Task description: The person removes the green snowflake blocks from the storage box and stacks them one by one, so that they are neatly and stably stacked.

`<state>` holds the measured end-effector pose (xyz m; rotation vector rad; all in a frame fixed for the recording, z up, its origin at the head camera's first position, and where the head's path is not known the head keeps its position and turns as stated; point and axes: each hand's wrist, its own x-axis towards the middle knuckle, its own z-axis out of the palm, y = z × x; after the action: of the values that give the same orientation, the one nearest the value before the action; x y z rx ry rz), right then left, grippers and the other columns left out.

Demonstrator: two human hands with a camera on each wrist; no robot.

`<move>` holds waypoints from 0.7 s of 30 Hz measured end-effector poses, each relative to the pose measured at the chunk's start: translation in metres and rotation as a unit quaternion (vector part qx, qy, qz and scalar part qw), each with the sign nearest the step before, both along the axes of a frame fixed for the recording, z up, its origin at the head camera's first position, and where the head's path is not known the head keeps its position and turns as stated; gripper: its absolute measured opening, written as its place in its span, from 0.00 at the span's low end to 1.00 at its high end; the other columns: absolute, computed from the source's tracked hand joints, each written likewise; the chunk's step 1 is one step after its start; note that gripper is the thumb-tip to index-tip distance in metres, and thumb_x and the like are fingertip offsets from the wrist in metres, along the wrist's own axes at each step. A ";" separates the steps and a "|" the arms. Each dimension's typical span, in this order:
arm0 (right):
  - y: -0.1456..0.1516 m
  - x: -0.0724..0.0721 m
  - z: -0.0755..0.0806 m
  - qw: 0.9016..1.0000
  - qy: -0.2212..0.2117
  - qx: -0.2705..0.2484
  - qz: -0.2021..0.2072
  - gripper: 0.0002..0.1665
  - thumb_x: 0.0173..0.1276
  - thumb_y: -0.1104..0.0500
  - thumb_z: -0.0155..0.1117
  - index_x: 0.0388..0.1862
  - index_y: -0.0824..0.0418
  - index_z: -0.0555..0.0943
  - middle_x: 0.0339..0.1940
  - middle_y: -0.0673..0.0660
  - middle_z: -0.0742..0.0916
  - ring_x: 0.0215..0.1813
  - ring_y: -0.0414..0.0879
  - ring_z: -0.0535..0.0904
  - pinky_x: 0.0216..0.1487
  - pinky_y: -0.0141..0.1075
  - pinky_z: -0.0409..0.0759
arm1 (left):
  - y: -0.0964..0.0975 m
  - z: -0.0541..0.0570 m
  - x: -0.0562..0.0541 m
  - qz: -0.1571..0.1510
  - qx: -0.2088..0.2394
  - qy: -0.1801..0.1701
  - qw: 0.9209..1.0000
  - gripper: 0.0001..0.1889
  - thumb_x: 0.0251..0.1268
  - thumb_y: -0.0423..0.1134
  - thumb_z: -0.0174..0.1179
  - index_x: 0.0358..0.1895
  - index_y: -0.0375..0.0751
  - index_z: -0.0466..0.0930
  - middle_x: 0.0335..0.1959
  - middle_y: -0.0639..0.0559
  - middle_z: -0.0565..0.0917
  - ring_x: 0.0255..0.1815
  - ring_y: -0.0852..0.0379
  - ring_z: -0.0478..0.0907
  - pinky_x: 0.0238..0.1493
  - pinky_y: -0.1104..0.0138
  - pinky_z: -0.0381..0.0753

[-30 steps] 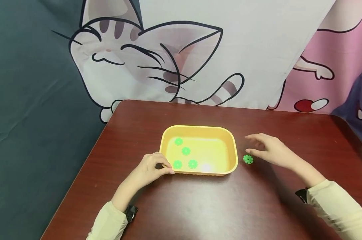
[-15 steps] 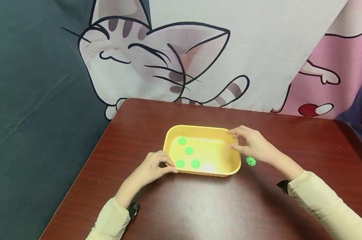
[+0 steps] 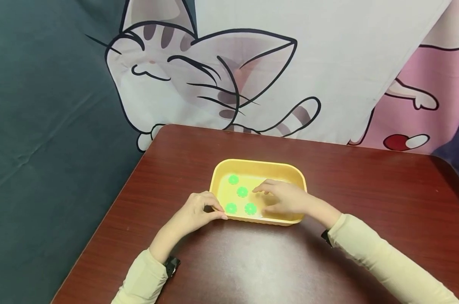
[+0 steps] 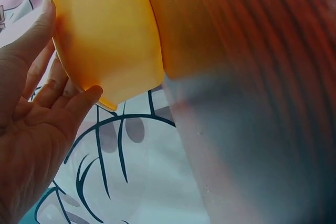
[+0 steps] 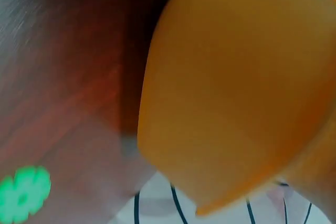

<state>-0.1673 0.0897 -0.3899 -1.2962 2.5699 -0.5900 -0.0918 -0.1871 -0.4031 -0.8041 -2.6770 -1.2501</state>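
Note:
My left hand [image 3: 193, 212] pinches the near left corner of a yellow plastic tray [image 3: 263, 168], with the thumb at the front rim; in the left wrist view its fingers curl about the tray's edge. Inside the tray lie several flat green flower-shaped discs, among them one at the back left [image 3: 233, 179] and one near the front [image 3: 250, 208]. My right hand [image 3: 288, 198] reaches over the right rim, fingers spread apart with nothing between them, close to the middle disc [image 3: 242, 192]. Another green disc [image 5: 24, 195] lies on the table outside the tray, hidden by my right arm in the head view.
The tray rests on a dark red-brown wooden table [image 3: 199, 143]. Behind the far edge hangs a white and pink cloth [image 3: 328, 63] printed with a cartoon cat, and a dark grey-green cloth [image 3: 50, 126] hangs at the left. Light glares off the near tabletop.
My right hand has moved left from beside the loose disc, across the tray's right rim, to over the tray floor. The left hand keeps its hold; the head view has shifted slightly.

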 end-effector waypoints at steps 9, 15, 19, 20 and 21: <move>-0.015 0.001 -0.019 1.000 -0.027 -0.001 0.012 0.28 0.52 0.53 0.74 0.52 0.54 0.78 0.44 0.49 0.80 0.43 0.41 0.76 0.46 0.36 0.75 | 0.003 0.000 0.000 0.009 0.001 0.003 1.000 0.06 0.43 0.42 0.73 0.24 0.48 0.86 0.24 0.63 0.81 0.31 0.66 0.76 0.34 0.68 0.78; -0.020 -0.001 -0.031 0.999 -0.028 -0.014 0.019 0.24 0.51 0.57 0.74 0.48 0.55 0.80 0.43 0.49 0.79 0.41 0.40 0.73 0.44 0.33 0.74 | 0.001 0.001 0.001 0.014 -0.008 -0.012 1.000 0.06 0.43 0.44 0.72 0.25 0.49 0.87 0.25 0.64 0.81 0.33 0.66 0.76 0.35 0.72 0.76; -0.022 -0.001 -0.034 0.999 -0.041 -0.024 0.014 0.23 0.51 0.57 0.74 0.48 0.55 0.80 0.41 0.48 0.78 0.40 0.39 0.72 0.43 0.33 0.73 | 0.002 0.001 0.000 0.013 -0.010 -0.009 1.000 0.06 0.43 0.43 0.73 0.25 0.49 0.87 0.25 0.64 0.81 0.32 0.66 0.76 0.35 0.73 0.76; -0.023 -0.002 -0.034 0.999 -0.046 -0.024 0.011 0.23 0.52 0.57 0.73 0.48 0.55 0.80 0.41 0.48 0.78 0.40 0.40 0.72 0.43 0.33 0.73 | 0.002 0.001 0.000 0.012 -0.010 -0.006 1.000 0.06 0.42 0.43 0.73 0.25 0.48 0.87 0.24 0.64 0.81 0.32 0.66 0.76 0.34 0.72 0.76; -0.023 -0.002 -0.034 0.998 -0.052 -0.026 0.010 0.22 0.52 0.57 0.73 0.48 0.55 0.80 0.41 0.49 0.78 0.40 0.40 0.72 0.43 0.33 0.73 | 0.002 0.000 -0.001 0.012 -0.010 -0.006 1.000 0.06 0.42 0.43 0.73 0.25 0.48 0.87 0.24 0.64 0.81 0.32 0.66 0.76 0.34 0.72 0.76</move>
<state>-0.1694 0.0666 -0.4239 -1.2687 2.4704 -0.7057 -0.0926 -0.1854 -0.4027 -0.7678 -2.7044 -1.2299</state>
